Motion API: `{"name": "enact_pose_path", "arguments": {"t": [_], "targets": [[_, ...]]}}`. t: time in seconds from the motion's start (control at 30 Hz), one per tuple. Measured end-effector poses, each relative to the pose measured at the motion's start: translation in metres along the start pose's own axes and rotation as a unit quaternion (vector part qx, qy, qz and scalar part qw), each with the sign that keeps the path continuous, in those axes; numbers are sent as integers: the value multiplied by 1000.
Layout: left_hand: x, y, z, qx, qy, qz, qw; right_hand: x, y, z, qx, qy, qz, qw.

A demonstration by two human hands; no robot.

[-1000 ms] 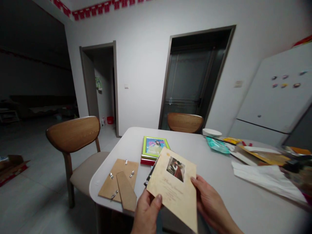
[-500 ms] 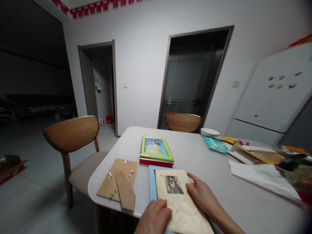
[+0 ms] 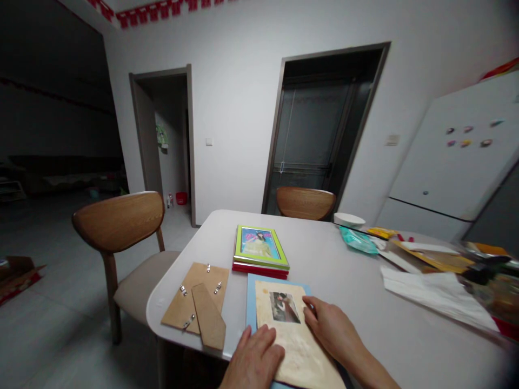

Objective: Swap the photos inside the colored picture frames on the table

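A cream sheet with a small picture on it lies over a light blue frame or board at the near table edge. The blue shows along its left and top sides. My left hand rests over the sheet's left edge, fingers stretched out and thumb on the paper. At the right edge, my right hand pinches the sheet between thumb and bent fingers. Left of these is a brown frame backing board with metal clips and a stand leg.
A green picture frame sits on a red one just beyond the sheet. To the right lie white paper, a teal packet and a white bowl. Wooden chairs stand at the left and far sides.
The cream sheet has shifted slightly left and down over the blue piece, and more blue shows at its top right. My right hand has moved left with it.
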State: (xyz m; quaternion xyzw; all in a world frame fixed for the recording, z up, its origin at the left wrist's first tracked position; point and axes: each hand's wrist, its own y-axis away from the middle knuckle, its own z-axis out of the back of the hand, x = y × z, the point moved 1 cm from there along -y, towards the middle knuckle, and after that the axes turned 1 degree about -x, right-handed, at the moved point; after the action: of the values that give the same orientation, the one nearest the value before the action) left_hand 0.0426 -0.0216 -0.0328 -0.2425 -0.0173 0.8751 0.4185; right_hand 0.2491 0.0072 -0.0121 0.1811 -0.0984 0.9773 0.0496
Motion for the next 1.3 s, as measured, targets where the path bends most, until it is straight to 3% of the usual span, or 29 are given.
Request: {"name": "enact_pose_path", "arguments": {"t": [0.2,0.33,0.53,0.73,0.93,1.17,1.3], "targets": [[1,-1,4,-16,7,4,1000,-11,-4,-2,-21,-133,-43,990],[2,-1,6,-11,19,7,1000,-9,-3,-5,-9,-154,-37,987],[4,-1,5,-10,24,3,1000,7,-3,0,-18,-95,10,995],[5,-1,8,8,24,-19,1000,11,-7,0,36,45,45,997],[3,0,14,13,22,-20,999,21,-5,-5,18,158,58,986],[3,-1,9,1,28,-25,999,32,-3,-19,-6,188,78,979],[2,2,23,23,53,-2,998,32,-3,-11,2,135,74,988]]}}
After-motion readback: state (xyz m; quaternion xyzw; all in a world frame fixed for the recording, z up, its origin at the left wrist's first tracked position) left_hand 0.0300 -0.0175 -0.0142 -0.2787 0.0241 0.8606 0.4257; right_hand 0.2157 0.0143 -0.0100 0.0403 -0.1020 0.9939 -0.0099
